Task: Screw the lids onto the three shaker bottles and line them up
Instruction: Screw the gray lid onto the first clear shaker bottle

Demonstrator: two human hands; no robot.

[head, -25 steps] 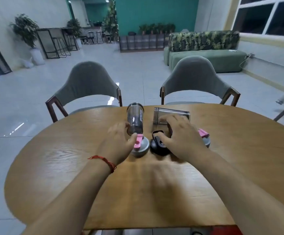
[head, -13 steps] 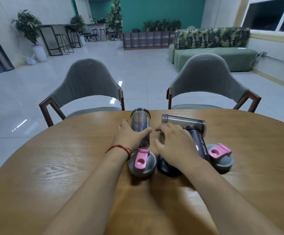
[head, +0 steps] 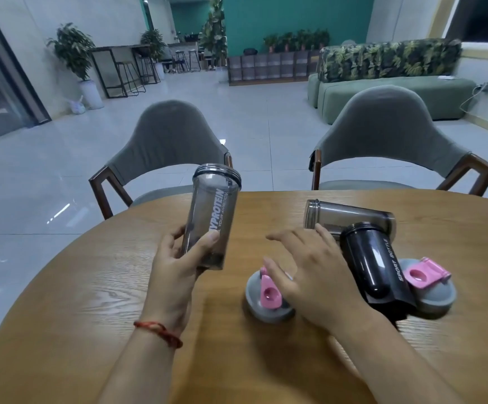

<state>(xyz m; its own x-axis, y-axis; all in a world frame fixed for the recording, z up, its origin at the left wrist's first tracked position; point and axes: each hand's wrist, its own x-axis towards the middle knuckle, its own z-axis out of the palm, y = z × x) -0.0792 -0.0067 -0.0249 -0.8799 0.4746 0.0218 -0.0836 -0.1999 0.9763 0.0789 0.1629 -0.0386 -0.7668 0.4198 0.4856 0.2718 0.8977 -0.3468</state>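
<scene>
My left hand (head: 175, 272) grips a clear smoky shaker bottle (head: 212, 214) near its base, holding it upright above the round wooden table (head: 91, 287), its mouth open with no lid. My right hand (head: 309, 275) hovers with spread fingers over a grey lid with a pink flip cap (head: 266, 298), its thumb touching the cap. To the right a black bottle marked SPORT BOTTLE (head: 373, 260) lies on its side, and a second clear bottle (head: 344, 217) lies behind it. Another grey lid with a pink cap (head: 432, 284) rests at the far right. A third lid is not visible.
Two grey chairs with wooden arms (head: 172, 147) (head: 388, 141) stand at the table's far edge. Beyond them are a tiled floor, a green sofa (head: 388, 86) and potted plants.
My left hand has lifted the clear bottle off the table and stood it upright. My right hand has moved off the lying bottles toward the left lid. The camera has moved closer.
</scene>
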